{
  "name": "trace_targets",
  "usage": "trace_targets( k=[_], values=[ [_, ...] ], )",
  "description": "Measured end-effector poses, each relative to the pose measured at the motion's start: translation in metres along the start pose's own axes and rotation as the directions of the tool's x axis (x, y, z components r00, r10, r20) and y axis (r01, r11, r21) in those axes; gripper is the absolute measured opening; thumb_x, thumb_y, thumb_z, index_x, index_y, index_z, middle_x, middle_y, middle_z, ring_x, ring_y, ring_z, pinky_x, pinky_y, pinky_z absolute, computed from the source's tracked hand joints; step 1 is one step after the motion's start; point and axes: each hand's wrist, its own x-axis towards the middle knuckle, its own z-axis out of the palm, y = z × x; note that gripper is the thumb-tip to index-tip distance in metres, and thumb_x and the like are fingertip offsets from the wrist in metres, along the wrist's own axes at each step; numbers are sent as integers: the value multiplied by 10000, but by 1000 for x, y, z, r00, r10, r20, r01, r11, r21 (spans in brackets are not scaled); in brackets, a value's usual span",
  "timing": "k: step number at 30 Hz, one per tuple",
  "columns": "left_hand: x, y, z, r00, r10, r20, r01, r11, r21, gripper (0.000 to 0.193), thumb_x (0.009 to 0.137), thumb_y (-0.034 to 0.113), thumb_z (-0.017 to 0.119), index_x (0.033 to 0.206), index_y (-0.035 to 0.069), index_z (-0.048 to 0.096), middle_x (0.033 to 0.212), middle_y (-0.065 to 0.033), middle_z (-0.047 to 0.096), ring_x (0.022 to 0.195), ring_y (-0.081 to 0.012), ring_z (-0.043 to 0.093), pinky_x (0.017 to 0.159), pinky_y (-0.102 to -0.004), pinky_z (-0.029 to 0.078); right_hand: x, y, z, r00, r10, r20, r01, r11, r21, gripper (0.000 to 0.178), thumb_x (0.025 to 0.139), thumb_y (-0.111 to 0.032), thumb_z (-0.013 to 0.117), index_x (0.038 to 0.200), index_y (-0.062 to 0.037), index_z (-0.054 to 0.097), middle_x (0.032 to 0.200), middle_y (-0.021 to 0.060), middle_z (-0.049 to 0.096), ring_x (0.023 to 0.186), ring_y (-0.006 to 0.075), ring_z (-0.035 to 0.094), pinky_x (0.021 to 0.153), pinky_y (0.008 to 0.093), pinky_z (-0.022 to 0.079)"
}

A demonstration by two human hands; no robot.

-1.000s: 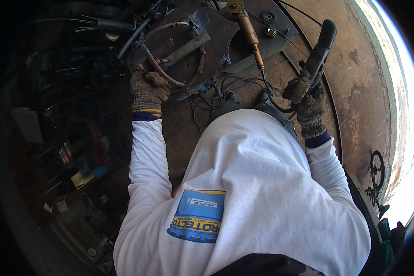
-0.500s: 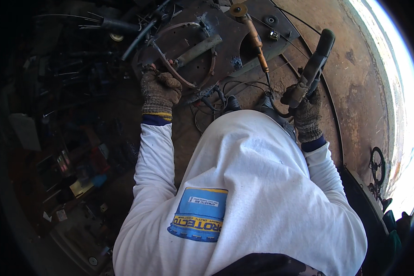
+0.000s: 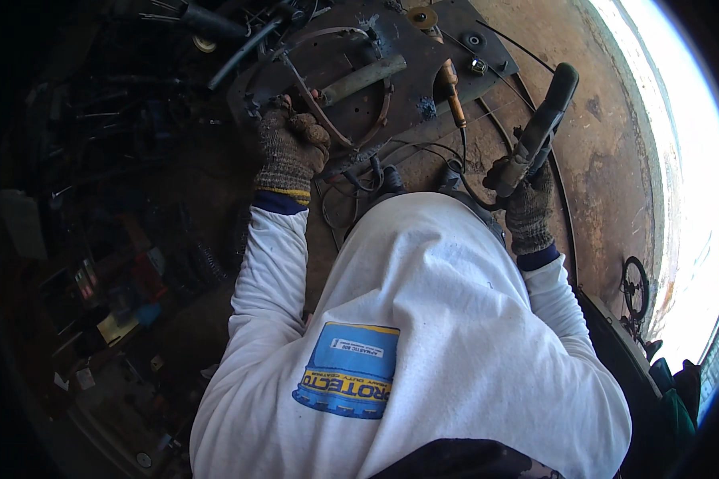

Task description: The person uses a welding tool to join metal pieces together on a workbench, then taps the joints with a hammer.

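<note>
My left hand (image 3: 294,144), in a grey knit glove with bare fingertips showing, is closed at the near left side of a thin metal ring (image 3: 299,84). A short pipe (image 3: 366,80) lies across the ring's middle, over a dark steel plate (image 3: 411,48). To the right, my gloved right hand (image 3: 531,203) is wrapped round a dark curved piece (image 3: 545,120) that looks like a welding mask seen edge-on; its fingers are partly hidden. An orange angle grinder (image 3: 450,84) with a brown disc (image 3: 421,17) lies beyond, its middle covered by something dark.
Black cables (image 3: 431,148) loop across the floor by my shoes (image 3: 391,180). A dark tube (image 3: 244,56) lies left of the ring, among dim clutter. Small metal round pieces (image 3: 475,40) sit on the plate's far right. A wheel (image 3: 635,287) stands at the right.
My left hand, the ring and the pipe have shifted right and slightly up in the picture. The grinder's middle has become covered. My right hand still holds the dark curved piece, slightly lower.
</note>
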Motion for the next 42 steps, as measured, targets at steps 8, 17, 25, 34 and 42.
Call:
trace_targets(
  k=[8, 17, 25, 34, 42],
  values=[
    [-1, 2, -1, 998, -21, 61, 21, 1000, 5, 416, 880, 393, 543, 1012, 6, 620, 537, 48, 509, 422, -77, 454, 415, -228, 401, -2, -7, 13, 997, 40, 60, -36, 997, -63, 637, 795, -287, 746, 1282, -32, 425, 946, 125, 626, 808, 241, 646, 682, 381, 559],
    [1, 2, -12, 989, 2, 150, -6, 1000, 29, 187, 910, 321, 511, 930, 158, 600, 853, -64, 650, 462, -91, 501, 410, -241, 428, 2, -16, 26, 978, 154, 140, -155, 988, 1, 634, 853, -190, 675, 1366, -11, 348, 951, 98, 610, 805, 215, 629, 704, 354, 547],
    [1, -1, -5, 994, 73, 76, -68, 996, -62, 135, 910, 315, 515, 880, 199, 578, 883, -75, 648, 447, -91, 489, 397, -248, 417, 0, -34, 50, 962, 134, 238, -95, 981, -168, 432, 865, -140, 645, 1249, -34, 477, 1130, 79, 596, 1003, 171, 603, 859, 311, 497],
    [6, -3, -13, 997, 68, 45, -69, 997, 31, 390, 907, 386, 490, 1058, 43, 600, 512, 5, 516, 402, -135, 437, 395, -271, 372, 7, -56, 82, 897, 147, 417, 35, 916, -399, 506, 863, -165, 658, 1282, -37, 405, 1031, 79, 606, 902, 178, 621, 787, 330, 533],
    [19, 4, -38, 978, -64, 199, 70, 997, -22, 431, 900, 436, 473, 1140, 93, 577, 554, 4, 534, 456, -176, 482, 415, -345, 401, 14, -54, 91, 888, 184, 421, 32, 890, -456, 607, 815, -155, 719, 1313, -4, 407, 1228, 109, 546, 1122, 192, 545, 964, 332, 429]
  ],
)
